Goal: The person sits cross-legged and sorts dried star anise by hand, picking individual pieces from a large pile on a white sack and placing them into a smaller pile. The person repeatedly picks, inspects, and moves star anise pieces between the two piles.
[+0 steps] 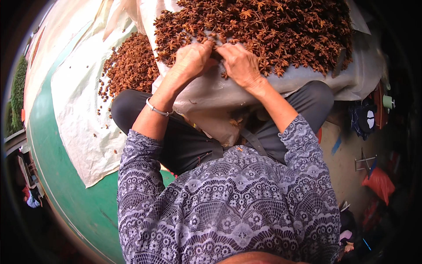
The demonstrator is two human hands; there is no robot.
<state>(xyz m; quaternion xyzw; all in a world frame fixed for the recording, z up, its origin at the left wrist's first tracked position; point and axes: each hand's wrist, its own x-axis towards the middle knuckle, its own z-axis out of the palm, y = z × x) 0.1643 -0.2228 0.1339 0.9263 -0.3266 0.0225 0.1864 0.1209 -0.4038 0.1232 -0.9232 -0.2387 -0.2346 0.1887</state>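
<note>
A broad heap of dried star anise (273, 33) lies on a plastic sheet (211, 90) raised before my knees. At the near left edge of the heap, my left hand (194, 57) is curled, thumb and forefinger pinched together; whether a piece sits between them is too blurred to tell. My right hand (239, 61) is close beside it, fingers bent toward the left fingertips over the star anise. What it holds, if anything, is hidden. A smaller pile of star anise (132, 64) rests lower down on the left.
Loose pieces are scattered over the white sheet (82, 109) on the green floor (66, 171) at left. A dark flat piece (339, 62) stands at the heap's right edge. Further right are a green cup (388, 102), dark cloth and a red plastic bag (379, 184).
</note>
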